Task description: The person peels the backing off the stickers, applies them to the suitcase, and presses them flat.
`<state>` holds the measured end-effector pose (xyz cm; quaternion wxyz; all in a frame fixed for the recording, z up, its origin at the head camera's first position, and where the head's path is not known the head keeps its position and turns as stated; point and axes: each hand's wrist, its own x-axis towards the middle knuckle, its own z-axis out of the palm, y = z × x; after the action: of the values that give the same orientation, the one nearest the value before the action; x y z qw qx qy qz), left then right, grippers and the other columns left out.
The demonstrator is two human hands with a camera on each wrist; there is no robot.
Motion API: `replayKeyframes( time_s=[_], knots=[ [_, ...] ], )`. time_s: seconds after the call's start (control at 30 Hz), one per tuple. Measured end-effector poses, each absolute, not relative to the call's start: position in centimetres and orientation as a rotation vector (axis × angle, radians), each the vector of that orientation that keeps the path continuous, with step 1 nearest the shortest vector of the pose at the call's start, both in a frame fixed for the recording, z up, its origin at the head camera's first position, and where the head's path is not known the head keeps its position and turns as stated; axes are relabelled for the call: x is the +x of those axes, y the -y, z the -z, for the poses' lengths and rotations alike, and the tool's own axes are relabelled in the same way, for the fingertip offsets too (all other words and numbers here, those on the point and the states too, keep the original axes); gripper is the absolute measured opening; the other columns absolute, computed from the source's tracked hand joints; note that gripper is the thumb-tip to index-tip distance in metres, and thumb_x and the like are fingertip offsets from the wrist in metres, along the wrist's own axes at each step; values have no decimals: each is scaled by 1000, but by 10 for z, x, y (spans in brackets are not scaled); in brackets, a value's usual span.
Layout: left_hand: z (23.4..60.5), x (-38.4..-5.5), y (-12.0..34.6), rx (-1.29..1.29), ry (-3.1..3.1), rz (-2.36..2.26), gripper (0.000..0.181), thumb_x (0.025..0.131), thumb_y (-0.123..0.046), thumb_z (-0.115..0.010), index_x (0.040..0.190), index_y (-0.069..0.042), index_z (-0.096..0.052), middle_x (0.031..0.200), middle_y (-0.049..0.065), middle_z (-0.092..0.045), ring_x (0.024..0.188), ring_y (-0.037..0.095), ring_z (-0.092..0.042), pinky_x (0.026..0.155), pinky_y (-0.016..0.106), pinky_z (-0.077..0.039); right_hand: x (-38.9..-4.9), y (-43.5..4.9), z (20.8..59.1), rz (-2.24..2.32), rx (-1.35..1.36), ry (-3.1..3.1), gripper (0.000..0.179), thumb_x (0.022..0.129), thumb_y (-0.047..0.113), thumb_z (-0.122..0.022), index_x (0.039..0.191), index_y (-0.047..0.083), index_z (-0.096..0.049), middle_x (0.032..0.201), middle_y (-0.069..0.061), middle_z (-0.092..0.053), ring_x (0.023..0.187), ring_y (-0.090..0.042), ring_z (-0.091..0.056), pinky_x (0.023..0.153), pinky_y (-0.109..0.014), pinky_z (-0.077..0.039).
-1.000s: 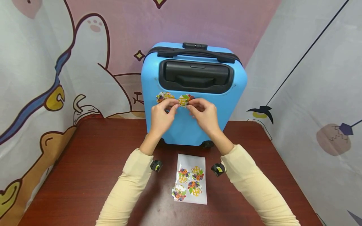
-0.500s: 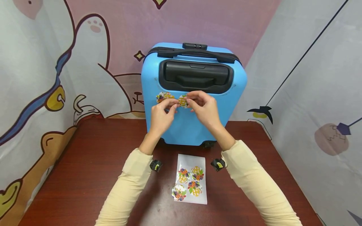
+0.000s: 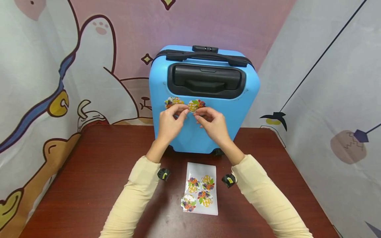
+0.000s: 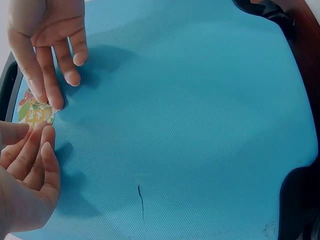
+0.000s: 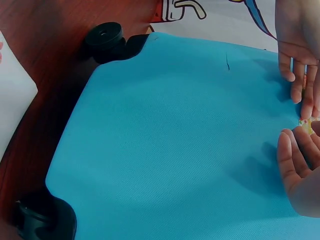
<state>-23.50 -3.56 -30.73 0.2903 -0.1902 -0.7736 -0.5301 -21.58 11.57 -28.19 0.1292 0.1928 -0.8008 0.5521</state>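
Note:
A round fruit-patterned sticker [image 3: 196, 104] lies against the front of a light-blue suitcase [image 3: 194, 134], just below its black handle recess. My left hand [image 3: 171, 121] pinches the sticker's left edge between thumb and forefinger. At its lower right edge, my right hand [image 3: 215, 125] has thumb and forefinger close together, pinching the rim. In the left wrist view the sticker [image 4: 37, 116] shows between both hands, partly covered by fingertips. Another fruit sticker [image 3: 172, 101] is on the suitcase to the left, its lower part behind my left fingers.
On the brown table [image 3: 113, 165], in front of the suitcase, lies a white sheet [image 3: 201, 169] with several round fruit stickers [image 3: 205, 198]; one overhangs its left edge. Black wheels [image 5: 104, 41] sit at the suitcase's bottom. A printed cloth backdrop [image 3: 119, 39] stands behind.
My right hand went from the sticker's right edge up over its upper right part, then down to its lower right edge, uncovering the sticker. My left hand has stayed in place.

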Motion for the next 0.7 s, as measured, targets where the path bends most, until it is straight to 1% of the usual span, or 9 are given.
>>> replayKeyframes(
  time_s=[0.1,0.27,0.47,0.7],
  knots=[
    [308,-235,36,-507,2067,1408,14,87,-9,-61,95,0,-68,75,8,-65,66,15,-60,58,27,-47,-223,-118,289,-1595,553,2331,19,85,4,-63,102,-6,-63,92,-17,-65,75,-24,-64,62,-34,-52],
    [307,-236,36,-504,2069,1416,14,87,-10,-62,94,0,-68,74,8,-65,66,15,-60,58,27,-48,-232,-119,293,-1577,534,2316,21,85,10,-65,102,-2,-64,90,-14,-65,73,-20,-62,61,-33,-52],
    [307,-236,36,-503,2073,1425,14,88,-10,-61,95,0,-68,75,8,-66,66,15,-60,57,26,-47,-233,-114,275,-1578,577,2236,21,86,10,-64,102,-3,-64,90,-16,-65,74,-25,-62,64,-38,-52],
    [307,-236,36,-504,2070,1429,14,88,-9,-60,95,0,-67,78,9,-66,67,16,-60,58,27,-48,-233,-111,263,-1593,644,2147,21,87,9,-61,102,-6,-62,92,-18,-66,78,-30,-62,66,-36,-52]
  ],
)
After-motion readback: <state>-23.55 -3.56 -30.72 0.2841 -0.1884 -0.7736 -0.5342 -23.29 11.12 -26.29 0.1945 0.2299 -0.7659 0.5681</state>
